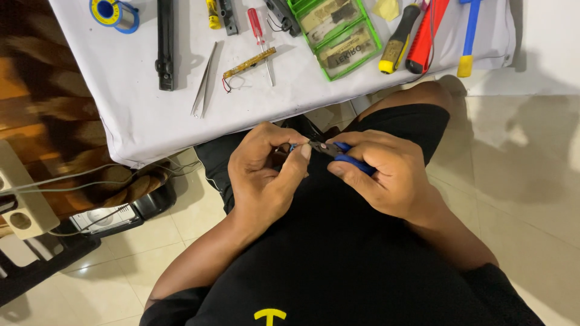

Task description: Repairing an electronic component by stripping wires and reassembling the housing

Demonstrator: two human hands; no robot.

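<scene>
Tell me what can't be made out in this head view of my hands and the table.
- The small piece in the left hand: hidden by curled fingers.
- The blue-handled pliers tips: too small, partly covered by the right hand.
- The solder spool and blue-handled tool: cut off by the top edge.
- The green case contents: blurred.

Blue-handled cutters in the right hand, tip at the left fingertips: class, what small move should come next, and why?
Probably a gentle squeeze of the blue-handled cutters. The right hand already grips the handles, and their tip meets a small blue piece pinched by the left hand; the jaws' exact bite is too small to tell.
</scene>
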